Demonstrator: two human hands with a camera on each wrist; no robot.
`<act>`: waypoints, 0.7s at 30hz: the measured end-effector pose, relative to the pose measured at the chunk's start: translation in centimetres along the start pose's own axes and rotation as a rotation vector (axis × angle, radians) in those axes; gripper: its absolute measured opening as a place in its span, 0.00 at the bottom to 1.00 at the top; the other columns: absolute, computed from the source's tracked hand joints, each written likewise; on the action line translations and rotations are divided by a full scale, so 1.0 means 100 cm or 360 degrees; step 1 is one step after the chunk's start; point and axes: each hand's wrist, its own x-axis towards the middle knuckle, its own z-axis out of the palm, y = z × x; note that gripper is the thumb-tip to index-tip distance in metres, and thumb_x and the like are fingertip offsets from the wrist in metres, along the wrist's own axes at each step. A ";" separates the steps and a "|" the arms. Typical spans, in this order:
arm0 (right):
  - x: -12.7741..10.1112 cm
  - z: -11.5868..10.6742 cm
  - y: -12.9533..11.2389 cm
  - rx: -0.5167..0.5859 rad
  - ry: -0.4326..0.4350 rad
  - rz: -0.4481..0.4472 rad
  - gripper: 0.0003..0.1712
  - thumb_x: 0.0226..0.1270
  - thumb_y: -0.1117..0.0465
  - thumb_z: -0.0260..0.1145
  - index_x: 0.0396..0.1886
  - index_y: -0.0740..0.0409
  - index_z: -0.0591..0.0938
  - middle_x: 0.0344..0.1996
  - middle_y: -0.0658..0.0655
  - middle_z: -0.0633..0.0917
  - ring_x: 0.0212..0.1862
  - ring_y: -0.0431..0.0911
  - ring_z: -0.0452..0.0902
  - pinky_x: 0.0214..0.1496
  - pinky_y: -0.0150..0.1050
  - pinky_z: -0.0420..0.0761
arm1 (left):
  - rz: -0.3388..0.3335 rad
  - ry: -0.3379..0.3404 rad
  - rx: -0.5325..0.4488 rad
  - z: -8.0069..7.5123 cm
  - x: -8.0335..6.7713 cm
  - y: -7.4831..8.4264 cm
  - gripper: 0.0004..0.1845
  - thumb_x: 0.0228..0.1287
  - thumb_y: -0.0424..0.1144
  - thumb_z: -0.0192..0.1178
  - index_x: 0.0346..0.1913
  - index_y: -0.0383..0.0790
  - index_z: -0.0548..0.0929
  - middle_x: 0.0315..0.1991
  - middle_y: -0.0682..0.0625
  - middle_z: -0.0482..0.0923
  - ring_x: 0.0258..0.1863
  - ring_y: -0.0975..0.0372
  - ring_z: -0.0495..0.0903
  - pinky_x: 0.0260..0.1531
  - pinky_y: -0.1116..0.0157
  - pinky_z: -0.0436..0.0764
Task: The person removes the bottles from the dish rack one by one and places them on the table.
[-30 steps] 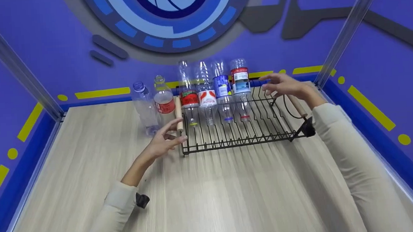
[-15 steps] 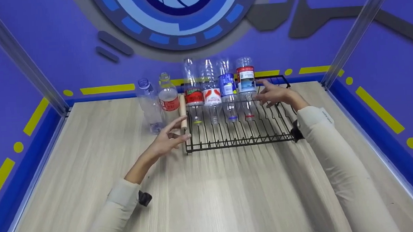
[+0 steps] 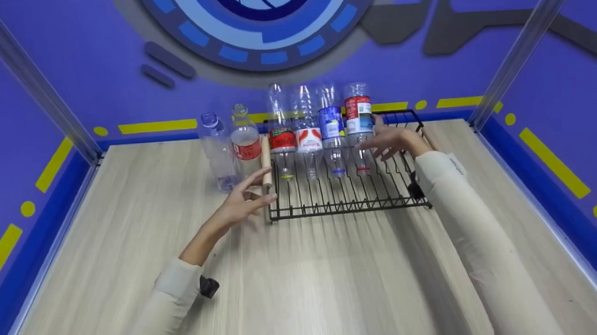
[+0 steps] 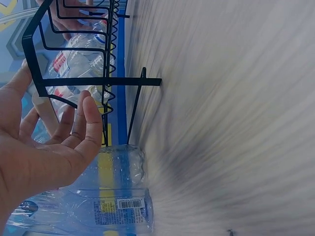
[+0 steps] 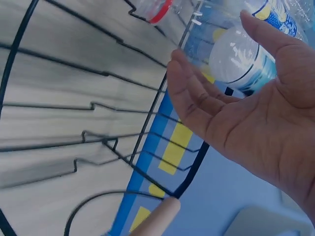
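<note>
Pale wood-grain desk (image 3: 305,281), wide bare front. Left hand (image 3: 242,202) fingers spread, grips nothing, beside black wire rack (image 3: 350,200) near corner. Right hand (image 3: 393,141) loose-fingered, just beside red-labelled clear plastic bottle (image 3: 358,117), inverted in rack. Blue wall close behind.

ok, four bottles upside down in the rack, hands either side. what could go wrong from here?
1. The right hand is open right beside the inverted red-label bottle. A bump could tip it into the three inverted bottles next to it.
2. The left hand is open at the rack by its wooden handle. A nudge might shake the whole row.
3. Two upright bottles stand close to that handle and could get knocked over.
</note>
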 end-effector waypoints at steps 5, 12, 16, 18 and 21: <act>0.005 -0.001 -0.005 0.0002 -0.0032 0.0052 0.70 0.75 0.45 0.63 0.73 0.58 0.11 0.76 0.80 0.55 0.71 0.69 0.68 0.70 0.56 0.75 | -0.0008 0.0004 -0.0005 0.000 -0.001 0.003 0.38 0.71 0.41 0.66 0.80 0.53 0.61 0.72 0.41 0.66 0.45 0.59 0.79 0.42 0.59 0.84; 0.006 0.000 -0.002 0.0020 -0.0053 0.0117 0.72 0.74 0.47 0.65 0.72 0.57 0.09 0.76 0.77 0.56 0.71 0.66 0.69 0.70 0.55 0.75 | -0.0006 0.0021 -0.0011 0.004 0.001 -0.002 0.38 0.70 0.40 0.66 0.79 0.53 0.63 0.69 0.40 0.68 0.43 0.57 0.80 0.40 0.56 0.86; 0.007 -0.001 -0.004 0.0064 -0.0059 0.0118 0.71 0.75 0.52 0.65 0.72 0.58 0.10 0.77 0.76 0.54 0.72 0.67 0.67 0.71 0.55 0.75 | -0.0012 0.0026 -0.0011 0.003 0.001 -0.001 0.38 0.70 0.40 0.66 0.79 0.54 0.62 0.69 0.40 0.68 0.44 0.57 0.80 0.42 0.52 0.86; 0.007 -0.001 -0.005 0.0094 -0.0061 0.0116 0.71 0.75 0.53 0.65 0.72 0.59 0.10 0.77 0.77 0.54 0.72 0.67 0.67 0.71 0.54 0.75 | -0.0017 0.0021 -0.0003 0.002 0.001 -0.001 0.39 0.70 0.41 0.66 0.79 0.55 0.62 0.70 0.41 0.67 0.45 0.57 0.79 0.44 0.51 0.85; 0.005 -0.002 -0.007 0.0131 -0.0031 0.0105 0.69 0.75 0.54 0.66 0.74 0.60 0.12 0.75 0.77 0.58 0.70 0.67 0.69 0.70 0.53 0.76 | -0.0019 0.0012 0.0009 0.001 0.000 0.001 0.39 0.70 0.43 0.66 0.80 0.56 0.61 0.72 0.42 0.66 0.46 0.58 0.79 0.47 0.51 0.84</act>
